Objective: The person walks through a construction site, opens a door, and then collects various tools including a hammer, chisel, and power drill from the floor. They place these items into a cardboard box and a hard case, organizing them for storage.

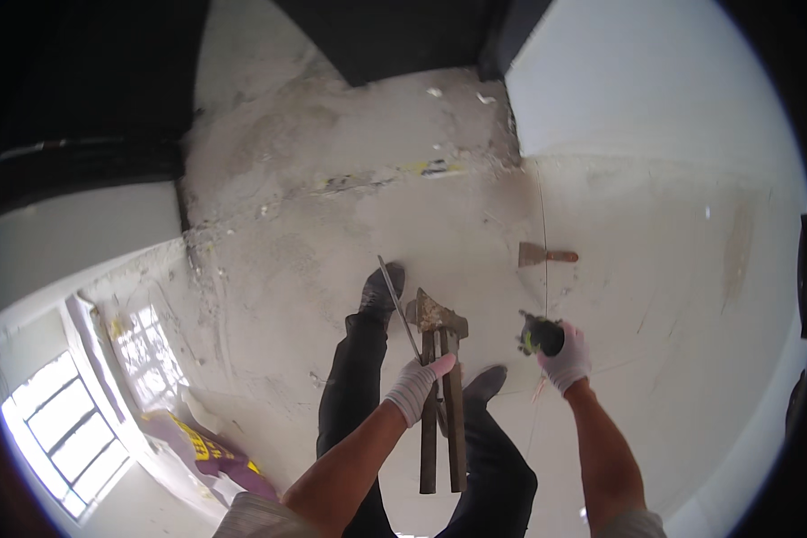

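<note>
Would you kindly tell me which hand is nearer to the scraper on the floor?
Right. In the picture, the right hand is just below the scraper; the left hand is farther off, below it and well to its left.

Tool, R hand: dtls blurry

Scraper's on the floor ahead of my right hand, bag's by the floor's left edge, tools in my left hand, between my legs.
</note>
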`<move>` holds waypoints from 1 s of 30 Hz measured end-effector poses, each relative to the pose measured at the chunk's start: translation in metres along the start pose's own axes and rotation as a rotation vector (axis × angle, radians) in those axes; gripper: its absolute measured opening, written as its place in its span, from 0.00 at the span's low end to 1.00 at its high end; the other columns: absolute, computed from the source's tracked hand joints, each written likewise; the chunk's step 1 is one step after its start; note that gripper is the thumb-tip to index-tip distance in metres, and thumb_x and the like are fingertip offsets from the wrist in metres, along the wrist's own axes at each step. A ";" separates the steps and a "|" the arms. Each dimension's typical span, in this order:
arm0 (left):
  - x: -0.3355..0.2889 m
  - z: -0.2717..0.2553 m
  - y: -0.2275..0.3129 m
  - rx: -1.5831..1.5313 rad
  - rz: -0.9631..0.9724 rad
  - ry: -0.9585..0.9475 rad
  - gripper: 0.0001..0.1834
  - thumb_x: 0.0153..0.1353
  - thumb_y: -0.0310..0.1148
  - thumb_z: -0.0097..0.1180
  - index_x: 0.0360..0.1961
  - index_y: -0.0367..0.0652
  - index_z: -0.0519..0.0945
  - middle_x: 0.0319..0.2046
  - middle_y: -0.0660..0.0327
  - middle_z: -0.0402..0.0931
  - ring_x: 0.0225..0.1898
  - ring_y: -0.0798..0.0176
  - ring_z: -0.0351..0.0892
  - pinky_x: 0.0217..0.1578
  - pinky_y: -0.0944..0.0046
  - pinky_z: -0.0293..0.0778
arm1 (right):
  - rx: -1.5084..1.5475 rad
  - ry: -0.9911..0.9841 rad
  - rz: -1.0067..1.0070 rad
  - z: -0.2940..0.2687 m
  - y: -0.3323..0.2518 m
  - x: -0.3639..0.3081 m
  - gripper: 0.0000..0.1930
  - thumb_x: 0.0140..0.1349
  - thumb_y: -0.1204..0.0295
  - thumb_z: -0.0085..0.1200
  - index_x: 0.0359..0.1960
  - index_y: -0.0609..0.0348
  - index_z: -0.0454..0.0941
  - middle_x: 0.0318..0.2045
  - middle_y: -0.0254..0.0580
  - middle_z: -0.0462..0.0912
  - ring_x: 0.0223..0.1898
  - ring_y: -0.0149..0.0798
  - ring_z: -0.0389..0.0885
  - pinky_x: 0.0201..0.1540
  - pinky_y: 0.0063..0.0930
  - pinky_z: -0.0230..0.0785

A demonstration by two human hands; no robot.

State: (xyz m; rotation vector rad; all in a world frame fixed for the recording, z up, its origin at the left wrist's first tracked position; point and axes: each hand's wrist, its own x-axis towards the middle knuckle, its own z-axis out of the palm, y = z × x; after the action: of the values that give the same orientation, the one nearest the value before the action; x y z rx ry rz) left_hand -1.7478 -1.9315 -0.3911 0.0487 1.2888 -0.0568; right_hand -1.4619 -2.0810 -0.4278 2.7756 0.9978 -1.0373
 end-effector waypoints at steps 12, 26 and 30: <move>-0.247 -0.057 0.051 -0.323 0.299 0.069 0.19 0.63 0.43 0.68 0.46 0.39 0.83 0.37 0.57 0.86 0.37 0.57 0.86 0.36 0.56 0.82 | 0.092 -0.026 -0.288 -0.151 -0.159 -0.157 0.35 0.42 0.66 0.74 0.54 0.55 0.71 0.48 0.57 0.76 0.50 0.60 0.78 0.53 0.50 0.74; -0.428 -0.288 0.201 -0.022 0.449 0.236 0.18 0.59 0.36 0.72 0.45 0.39 0.80 0.34 0.57 0.85 0.34 0.59 0.86 0.37 0.58 0.83 | -0.091 0.014 -0.444 -0.271 -0.435 -0.191 0.37 0.44 0.63 0.72 0.58 0.56 0.72 0.54 0.57 0.77 0.54 0.57 0.79 0.57 0.45 0.74; -0.448 -0.340 0.182 0.068 0.362 0.353 0.17 0.58 0.39 0.70 0.42 0.39 0.83 0.31 0.60 0.86 0.28 0.64 0.83 0.28 0.63 0.75 | -0.048 0.027 -0.467 -0.288 -0.514 -0.183 0.37 0.44 0.63 0.73 0.59 0.56 0.71 0.54 0.56 0.76 0.53 0.55 0.79 0.58 0.44 0.74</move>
State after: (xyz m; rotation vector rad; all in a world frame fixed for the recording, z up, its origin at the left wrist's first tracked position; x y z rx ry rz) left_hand -2.1847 -1.7200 -0.0546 0.3623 1.6112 0.2282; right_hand -1.6933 -1.7096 0.0078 2.5801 1.7031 -0.9919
